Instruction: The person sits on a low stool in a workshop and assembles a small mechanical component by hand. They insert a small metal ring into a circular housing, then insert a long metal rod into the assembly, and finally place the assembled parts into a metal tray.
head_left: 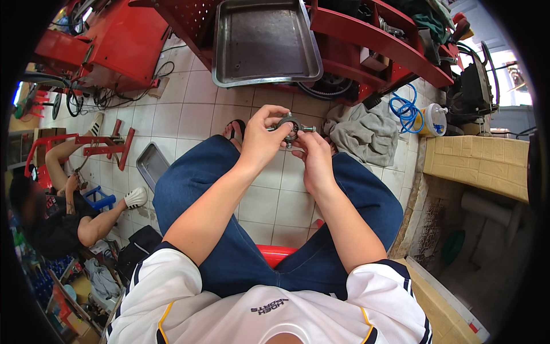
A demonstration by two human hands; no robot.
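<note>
Both my hands meet in front of my knees around a small round metal part (295, 127), a dark ring with bolts sticking out of its sides. My left hand (263, 133) grips its left side, thumb across the ring and fingers curled at the top. On the right, my right hand (312, 153) pinches the lower right edge, just below a bolt (309, 129) that points right. Part of the ring lies hidden behind my fingers. Beyond my hands, a shallow metal tray (263, 40) rests at the red workbench.
A grey cloth (366, 135) lies on the tiles to the right, near a coiled blue hose (405, 109) and a white bucket (433, 120). A smaller tray (152, 165) sits left of my knee. Another person (63, 212) sits at far left by a red metal stand (109, 146).
</note>
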